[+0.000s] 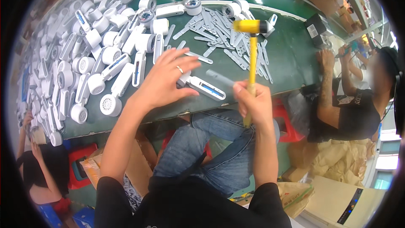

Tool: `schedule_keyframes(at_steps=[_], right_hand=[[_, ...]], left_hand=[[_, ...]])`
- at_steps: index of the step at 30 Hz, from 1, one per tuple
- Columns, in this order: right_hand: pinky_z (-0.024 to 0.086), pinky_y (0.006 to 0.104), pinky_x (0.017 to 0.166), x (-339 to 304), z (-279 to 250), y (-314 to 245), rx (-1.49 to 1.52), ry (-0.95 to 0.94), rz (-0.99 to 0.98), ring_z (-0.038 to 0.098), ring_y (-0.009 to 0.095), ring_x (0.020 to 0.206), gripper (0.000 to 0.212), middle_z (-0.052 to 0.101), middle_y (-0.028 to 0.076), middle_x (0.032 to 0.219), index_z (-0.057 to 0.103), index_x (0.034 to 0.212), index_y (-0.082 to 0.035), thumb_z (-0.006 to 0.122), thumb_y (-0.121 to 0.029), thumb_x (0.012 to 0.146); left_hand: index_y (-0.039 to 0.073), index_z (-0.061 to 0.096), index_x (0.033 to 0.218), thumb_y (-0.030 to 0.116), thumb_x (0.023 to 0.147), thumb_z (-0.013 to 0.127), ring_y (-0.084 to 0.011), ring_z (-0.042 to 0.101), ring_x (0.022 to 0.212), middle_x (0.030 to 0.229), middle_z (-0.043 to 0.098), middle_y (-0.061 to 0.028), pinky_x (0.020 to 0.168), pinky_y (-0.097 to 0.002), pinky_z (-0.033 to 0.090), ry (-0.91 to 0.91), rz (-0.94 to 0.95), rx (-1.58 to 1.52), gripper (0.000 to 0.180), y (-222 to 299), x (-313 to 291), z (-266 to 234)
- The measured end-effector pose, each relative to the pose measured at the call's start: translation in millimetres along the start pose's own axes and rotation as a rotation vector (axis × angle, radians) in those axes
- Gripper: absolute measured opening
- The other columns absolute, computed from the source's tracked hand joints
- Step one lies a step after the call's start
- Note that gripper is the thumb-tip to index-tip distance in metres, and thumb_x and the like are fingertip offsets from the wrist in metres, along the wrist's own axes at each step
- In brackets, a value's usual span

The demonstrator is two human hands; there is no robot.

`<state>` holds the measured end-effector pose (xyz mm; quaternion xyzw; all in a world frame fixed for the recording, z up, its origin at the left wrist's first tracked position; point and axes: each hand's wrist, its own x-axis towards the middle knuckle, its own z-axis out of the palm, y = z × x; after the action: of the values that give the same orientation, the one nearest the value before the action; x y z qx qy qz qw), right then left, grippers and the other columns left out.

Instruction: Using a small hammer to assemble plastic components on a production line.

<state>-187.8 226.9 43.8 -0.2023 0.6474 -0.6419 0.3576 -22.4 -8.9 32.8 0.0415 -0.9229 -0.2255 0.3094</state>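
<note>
My right hand (254,101) is closed around the handle of a yellow mallet (252,61), whose black-tipped head points up. Thumb and finger of that same hand also pinch a pale translucent strip (220,77). My left hand (171,74), fingers spread and a ring on one, hovers at the round end of a white handheld device (206,88). This device looks like a small handheld fan and lies on the green table, an open slot with a blue strip facing up in its handle. Whether the left fingertips touch it I cannot tell.
Many white fan-like devices (111,104) are heaped on the left of the green table (291,65). Loose grey strips (215,27) lie scattered beyond my hands. A black box (319,29) stands at the far right. Co-workers sit at right (354,109) and left (44,173).
</note>
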Motion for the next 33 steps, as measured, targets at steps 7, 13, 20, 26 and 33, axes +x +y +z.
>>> schedule_keyframes(at_steps=[7,13,20,26,33], right_hand=[[0.037,0.0236,0.041,6.5,14.3,2.8,-0.207,-0.069,0.11,0.049,0.005,0.046,0.026,0.068,0.002,0.074,0.076,0.119,0.002,0.076,-0.015,0.101],[0.036,0.0221,0.042,9.1,14.0,5.4,-0.264,-0.087,0.069,0.047,0.004,0.045,0.028,0.069,0.002,0.073,0.076,0.127,0.0,0.073,-0.015,0.103],[0.041,0.0235,0.055,11.9,17.6,20.8,-0.419,-0.054,-0.046,0.053,0.003,0.062,0.023,0.064,-0.005,0.073,0.081,0.122,-0.005,0.076,-0.015,0.101],[0.04,0.024,0.055,13.1,15.0,17.3,-0.501,-0.101,0.0,0.052,0.003,0.062,0.022,0.061,-0.005,0.07,0.082,0.12,-0.006,0.077,-0.015,0.1],[0.036,0.0257,0.044,12.7,21.8,-0.2,-0.384,-0.085,0.263,0.05,0.006,0.047,0.033,0.064,0.0,0.064,0.076,0.128,-0.004,0.074,-0.023,0.102]], left_hand=[[0.007,0.074,0.113,0.012,0.077,0.089,-0.0335,0.064,0.116,0.119,0.07,-0.0085,0.103,-0.046,0.05,-0.132,-0.04,-0.056,0.04,-4.2,-14.9,15.6],[0.009,0.068,0.134,0.018,0.077,0.09,-0.0301,0.065,0.114,0.113,0.071,-0.0069,0.103,-0.0434,0.048,-0.04,-0.02,-0.071,0.062,3.4,-13.7,17.9],[0.007,0.069,0.128,0.019,0.079,0.09,-0.0341,0.065,0.114,0.12,0.071,-0.012,0.102,-0.045,0.049,-0.022,-0.068,-0.111,0.054,1.3,-16.4,21.5],[0.009,0.076,0.108,0.017,0.081,0.088,-0.0289,0.067,0.111,0.108,0.075,-0.0045,0.098,-0.045,0.05,0.003,0.138,-0.05,0.03,-10.4,-20.5,30.0],[0.01,0.078,0.102,0.018,0.081,0.088,-0.026,0.067,0.106,0.103,0.076,-0.0018,0.095,-0.0432,0.051,-0.029,0.14,-0.014,0.025,-4.7,-22.1,26.8]])
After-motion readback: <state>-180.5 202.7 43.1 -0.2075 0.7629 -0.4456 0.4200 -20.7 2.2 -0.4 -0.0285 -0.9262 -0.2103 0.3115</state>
